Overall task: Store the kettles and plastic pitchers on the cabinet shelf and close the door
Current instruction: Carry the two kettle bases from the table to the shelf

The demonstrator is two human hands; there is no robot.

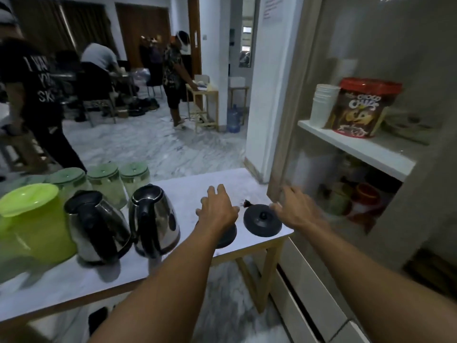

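Observation:
Two steel kettles with black handles stand side by side on the white table [188, 184], one on the left [99, 226] and one on the right [154, 219]. Behind and left of them are a lime green pitcher [32, 219] and clear pitchers with green lids [108, 181]. Two black kettle bases lie at the table's right end. My left hand [217, 209] hovers with fingers spread over one base [226, 237]. My right hand [294, 206], fingers apart, is at the far edge of the other base [262, 220], by the glass cabinet door [371, 70]. Neither hand holds anything.
The cabinet shelf [356, 144] carries a stack of white cups [322, 105] and a cereal tub [361, 110]; mugs sit on the shelf below. Several people stand and sit in the room beyond the table. A water jug [233, 118] stands on the marble floor.

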